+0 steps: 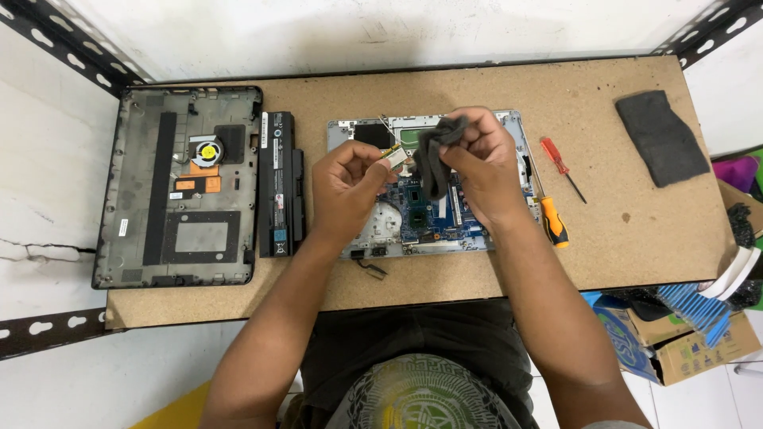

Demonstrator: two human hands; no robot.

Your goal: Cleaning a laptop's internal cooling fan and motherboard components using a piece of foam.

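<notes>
The left hand point(346, 184) pinches a small circuit card point(395, 155) between thumb and fingertips, closed tight on it. The right hand point(481, 163) is closed around a dark grey cloth point(435, 155), which touches the card. Both are above the opened laptop point(445, 218) at the middle of the table point(620, 238).

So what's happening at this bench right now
A person is wiping a small circuit card, pinched in the left hand, with a dark cloth held in the right hand. Below the hands lies an opened laptop with its board exposed. Its bottom cover and battery sit to the left, two screwdrivers to the right.
</notes>
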